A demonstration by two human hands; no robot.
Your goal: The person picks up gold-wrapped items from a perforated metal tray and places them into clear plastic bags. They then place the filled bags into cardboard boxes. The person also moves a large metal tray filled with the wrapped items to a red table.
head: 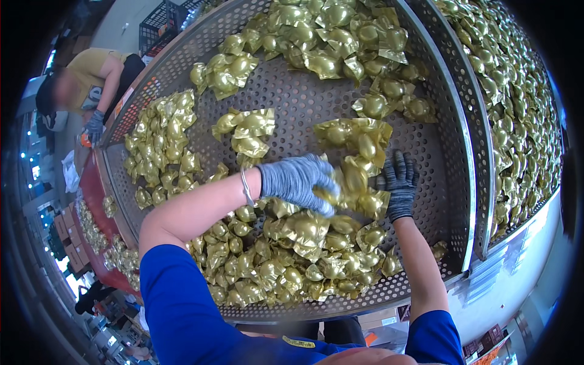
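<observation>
Grey knit work gloves cover both my hands, over a perforated metal tray (287, 86). My left hand (299, 182) is motion-blurred, with its fingertips at some gold-foil packets (353, 175) in the middle; whether it grips one is not plain. To the right of those packets, my right hand (400, 185) lies palm down with fingers spread on the tray floor, its edge beside the foil. A heap of gold-wrapped rounded pieces (292, 273) lies below my hands along the near wall. A small group of them (248, 130) sits to the upper left.
More gold packets pile at the tray's far end (337, 36) and left side (159, 137). A second perforated tray (479, 137) full of them adjoins on the right. At left, a gloved co-worker (93, 86) leans beside a red surface (93, 182). A black crate (157, 27) stands beyond.
</observation>
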